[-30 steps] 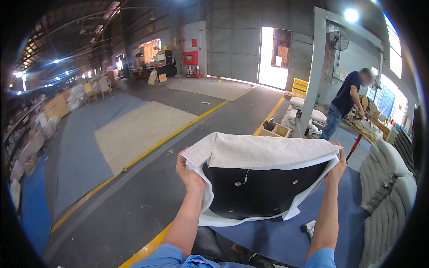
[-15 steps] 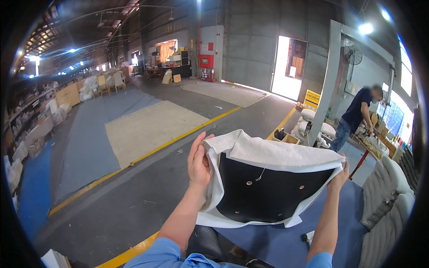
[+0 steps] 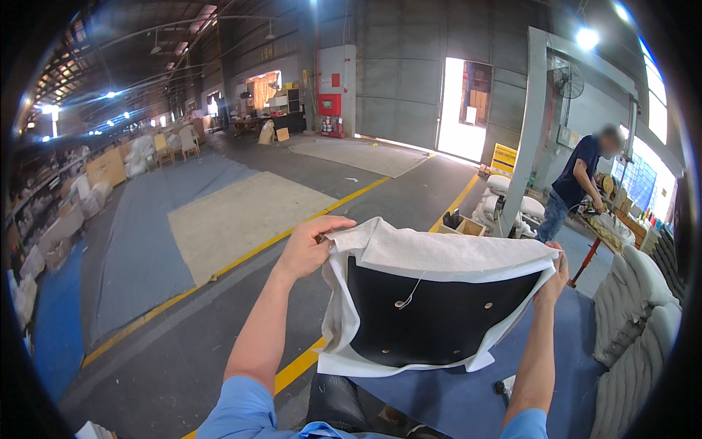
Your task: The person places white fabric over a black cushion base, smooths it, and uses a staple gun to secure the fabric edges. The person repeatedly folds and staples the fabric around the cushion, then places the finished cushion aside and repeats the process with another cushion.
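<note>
In front of me is an upholstered seat panel. Its black backing board (image 3: 431, 314) has several small round holes, and a loose thread hangs across one of them. Light grey-white fabric (image 3: 453, 252) folds over its top edge and runs loosely down the sides. My left hand (image 3: 311, 245) pinches this fabric at the upper left corner, fingers bent over the top. At the upper right corner my right hand (image 3: 553, 278) grips the fabric edge, its fingers partly hidden behind the panel. The lower edge hangs over a blue-grey work surface (image 3: 541, 351).
On that surface a stapler-like tool (image 3: 504, 388) lies partly hidden by my right forearm. Stacked grey cushions (image 3: 636, 307) stand at the right. Beyond a grey post (image 3: 528, 132), a person (image 3: 578, 175) bends over a bench. Yellow lines (image 3: 285, 234) cross the floor.
My left hand has shifted from the panel's left side up onto its corner, wrist raised and elbow further left. My right hand keeps its grip. The panel has moved slightly left.
</note>
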Action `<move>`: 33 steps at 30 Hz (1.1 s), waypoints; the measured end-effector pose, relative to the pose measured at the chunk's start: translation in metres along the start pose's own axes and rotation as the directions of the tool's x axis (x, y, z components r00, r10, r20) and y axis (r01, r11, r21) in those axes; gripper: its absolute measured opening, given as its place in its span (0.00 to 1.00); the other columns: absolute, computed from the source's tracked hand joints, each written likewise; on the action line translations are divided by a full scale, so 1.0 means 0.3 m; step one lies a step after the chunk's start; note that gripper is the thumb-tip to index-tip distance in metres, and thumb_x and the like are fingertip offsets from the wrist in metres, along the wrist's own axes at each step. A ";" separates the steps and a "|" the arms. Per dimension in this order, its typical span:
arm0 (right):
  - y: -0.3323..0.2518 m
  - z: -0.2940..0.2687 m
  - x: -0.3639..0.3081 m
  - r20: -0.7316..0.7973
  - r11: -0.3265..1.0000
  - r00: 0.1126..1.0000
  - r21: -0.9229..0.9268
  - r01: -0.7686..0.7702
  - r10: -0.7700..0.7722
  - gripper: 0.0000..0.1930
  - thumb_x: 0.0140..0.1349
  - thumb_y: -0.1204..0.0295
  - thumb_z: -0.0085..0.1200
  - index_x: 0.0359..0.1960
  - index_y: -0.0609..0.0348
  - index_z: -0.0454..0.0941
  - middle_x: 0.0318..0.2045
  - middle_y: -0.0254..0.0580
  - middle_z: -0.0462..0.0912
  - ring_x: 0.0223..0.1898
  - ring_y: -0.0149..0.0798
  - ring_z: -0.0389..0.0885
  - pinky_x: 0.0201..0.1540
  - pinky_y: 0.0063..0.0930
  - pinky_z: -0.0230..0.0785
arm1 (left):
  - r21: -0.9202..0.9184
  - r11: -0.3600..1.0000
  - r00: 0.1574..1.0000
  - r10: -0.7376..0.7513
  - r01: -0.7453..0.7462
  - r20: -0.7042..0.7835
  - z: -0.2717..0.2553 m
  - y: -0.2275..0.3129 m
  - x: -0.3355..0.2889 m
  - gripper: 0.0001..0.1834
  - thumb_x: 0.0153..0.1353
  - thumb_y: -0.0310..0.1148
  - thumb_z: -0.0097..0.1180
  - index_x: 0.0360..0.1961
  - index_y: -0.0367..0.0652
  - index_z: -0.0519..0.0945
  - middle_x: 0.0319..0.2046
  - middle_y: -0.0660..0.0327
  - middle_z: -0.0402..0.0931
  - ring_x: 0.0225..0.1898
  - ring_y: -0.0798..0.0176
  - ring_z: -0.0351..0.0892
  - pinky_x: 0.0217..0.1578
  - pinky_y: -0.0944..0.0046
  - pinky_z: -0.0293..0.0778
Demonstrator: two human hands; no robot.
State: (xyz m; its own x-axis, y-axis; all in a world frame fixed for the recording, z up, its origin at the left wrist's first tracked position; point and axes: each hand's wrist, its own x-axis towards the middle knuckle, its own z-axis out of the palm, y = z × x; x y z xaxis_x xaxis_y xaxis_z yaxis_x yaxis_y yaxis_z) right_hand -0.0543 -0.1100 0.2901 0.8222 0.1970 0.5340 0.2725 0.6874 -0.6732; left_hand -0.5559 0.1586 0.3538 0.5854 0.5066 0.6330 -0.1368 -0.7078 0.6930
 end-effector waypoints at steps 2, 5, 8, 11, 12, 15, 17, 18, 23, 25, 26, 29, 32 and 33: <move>-0.002 -0.012 0.012 0.011 1.000 1.000 -0.015 0.019 -0.018 0.20 0.82 0.63 0.49 0.64 0.67 0.77 0.57 0.51 0.85 0.56 0.39 0.84 0.60 0.33 0.78 | 0.143 0.984 0.992 0.099 -0.109 0.074 0.011 0.021 0.023 0.22 0.65 0.13 0.51 0.57 0.37 0.86 0.56 0.58 0.86 0.58 0.62 0.82 0.62 0.62 0.74; -0.009 -0.028 0.022 0.011 0.999 1.000 -0.030 0.026 -0.026 0.19 0.81 0.64 0.50 0.63 0.66 0.78 0.57 0.49 0.86 0.55 0.38 0.85 0.60 0.33 0.78 | -0.054 0.996 0.993 -0.070 0.065 -0.094 0.112 -0.002 0.010 0.22 0.63 0.13 0.50 0.56 0.36 0.85 0.53 0.57 0.87 0.57 0.62 0.83 0.61 0.61 0.75; 0.000 0.003 0.012 0.026 0.999 0.999 -0.026 0.019 -0.018 0.19 0.81 0.64 0.51 0.62 0.66 0.78 0.55 0.48 0.87 0.54 0.36 0.85 0.59 0.31 0.78 | -0.138 0.989 0.840 -0.040 -0.043 -0.542 0.247 -0.063 -0.028 0.21 0.61 0.12 0.50 0.51 0.37 0.86 0.49 0.60 0.88 0.53 0.64 0.84 0.58 0.64 0.76; 0.008 0.053 0.009 0.087 0.997 0.996 -0.063 0.038 -0.032 0.17 0.81 0.65 0.52 0.59 0.66 0.81 0.54 0.45 0.87 0.52 0.33 0.84 0.58 0.28 0.77 | -0.160 0.961 0.608 0.010 -0.224 -0.794 0.329 -0.123 -0.038 0.13 0.68 0.17 0.50 0.47 0.40 0.83 0.45 0.61 0.86 0.50 0.64 0.83 0.56 0.63 0.77; 0.001 0.054 0.013 0.119 0.994 0.992 -0.088 0.061 -0.050 0.17 0.81 0.65 0.52 0.58 0.66 0.82 0.53 0.44 0.87 0.51 0.32 0.84 0.57 0.27 0.76 | -0.226 0.931 0.532 -0.041 -0.287 -0.846 0.346 -0.137 -0.033 0.12 0.69 0.18 0.51 0.47 0.41 0.82 0.44 0.61 0.85 0.50 0.64 0.83 0.56 0.63 0.77; -0.016 0.042 0.014 0.167 0.989 0.985 -0.136 0.061 -0.038 0.15 0.80 0.66 0.53 0.55 0.65 0.84 0.52 0.42 0.88 0.49 0.31 0.84 0.55 0.26 0.75 | -0.584 0.681 0.398 -0.434 -0.442 -0.808 0.358 -0.168 -0.012 0.09 0.70 0.19 0.52 0.46 0.42 0.80 0.43 0.62 0.82 0.49 0.64 0.82 0.53 0.61 0.79; -0.010 0.037 0.015 0.175 0.981 0.982 -0.165 0.101 -0.072 0.13 0.78 0.69 0.55 0.54 0.64 0.85 0.51 0.41 0.88 0.48 0.31 0.84 0.54 0.26 0.76 | -0.601 0.653 0.327 -0.504 -0.461 -0.799 0.363 -0.169 -0.003 0.10 0.69 0.19 0.53 0.48 0.41 0.78 0.47 0.59 0.82 0.50 0.60 0.83 0.55 0.57 0.81; 0.007 0.044 -0.001 0.156 0.975 0.985 -0.193 0.110 -0.080 0.12 0.76 0.71 0.56 0.54 0.64 0.85 0.52 0.41 0.88 0.48 0.31 0.84 0.53 0.27 0.76 | -0.556 0.716 0.367 -0.426 -0.423 -0.827 0.356 -0.185 -0.025 0.10 0.70 0.20 0.54 0.50 0.40 0.78 0.48 0.58 0.82 0.50 0.60 0.83 0.55 0.57 0.81; -0.009 0.004 0.012 0.032 0.963 0.984 -0.201 0.179 -0.176 0.12 0.80 0.69 0.52 0.48 0.63 0.86 0.43 0.37 0.89 0.41 0.27 0.80 0.47 0.23 0.72 | -0.187 0.948 0.562 -0.010 -0.259 -0.827 0.433 -0.175 -0.082 0.10 0.72 0.25 0.56 0.52 0.37 0.76 0.48 0.60 0.79 0.49 0.65 0.79 0.54 0.63 0.75; 0.021 0.062 -0.017 -0.057 0.979 0.982 -0.108 0.174 -0.180 0.12 0.80 0.68 0.51 0.45 0.62 0.86 0.42 0.38 0.89 0.40 0.27 0.80 0.48 0.24 0.72 | 0.006 0.971 0.601 0.152 -0.238 -0.785 0.389 -0.164 -0.075 0.13 0.72 0.27 0.57 0.55 0.36 0.77 0.50 0.58 0.79 0.51 0.63 0.79 0.56 0.62 0.74; 0.020 0.047 -0.026 -0.095 0.977 0.977 -0.111 0.182 -0.193 0.13 0.81 0.68 0.51 0.44 0.62 0.85 0.42 0.39 0.89 0.40 0.27 0.80 0.48 0.24 0.72 | 0.000 0.976 0.617 0.137 -0.217 -0.775 0.409 -0.148 -0.071 0.14 0.73 0.28 0.58 0.56 0.35 0.78 0.51 0.58 0.80 0.52 0.63 0.80 0.57 0.62 0.74; 0.042 0.090 -0.056 -0.201 0.987 0.969 0.049 0.153 -0.140 0.13 0.81 0.66 0.50 0.42 0.62 0.82 0.41 0.43 0.89 0.41 0.31 0.83 0.49 0.27 0.75 | 0.007 0.979 0.644 0.138 -0.202 -0.752 0.371 -0.156 -0.084 0.17 0.72 0.32 0.61 0.57 0.34 0.79 0.54 0.57 0.80 0.55 0.61 0.79 0.59 0.61 0.73; 0.028 0.028 -0.049 -0.308 0.984 0.951 0.159 0.083 -0.031 0.14 0.82 0.66 0.49 0.42 0.62 0.82 0.41 0.45 0.89 0.39 0.33 0.84 0.46 0.29 0.77 | 0.042 0.975 0.650 0.176 -0.216 -0.739 0.425 -0.153 -0.107 0.21 0.71 0.41 0.64 0.55 0.35 0.81 0.49 0.58 0.80 0.52 0.60 0.80 0.57 0.60 0.72; 0.034 0.018 -0.056 -0.367 0.978 0.930 0.196 0.068 0.009 0.15 0.82 0.66 0.48 0.42 0.63 0.82 0.40 0.46 0.89 0.37 0.34 0.85 0.44 0.30 0.79 | 0.061 0.972 0.645 0.196 -0.225 -0.739 0.436 -0.149 -0.113 0.21 0.71 0.42 0.64 0.54 0.36 0.81 0.47 0.59 0.80 0.51 0.60 0.80 0.57 0.60 0.72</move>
State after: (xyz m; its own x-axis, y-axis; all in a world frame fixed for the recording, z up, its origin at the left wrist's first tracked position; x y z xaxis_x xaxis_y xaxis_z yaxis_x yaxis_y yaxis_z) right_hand -0.0680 -0.1025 0.2771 0.9507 -0.0675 0.3027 0.2246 0.8226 -0.5223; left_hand -0.4652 0.1086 0.2562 -0.2394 0.5518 0.7989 -0.2162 -0.8324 0.5102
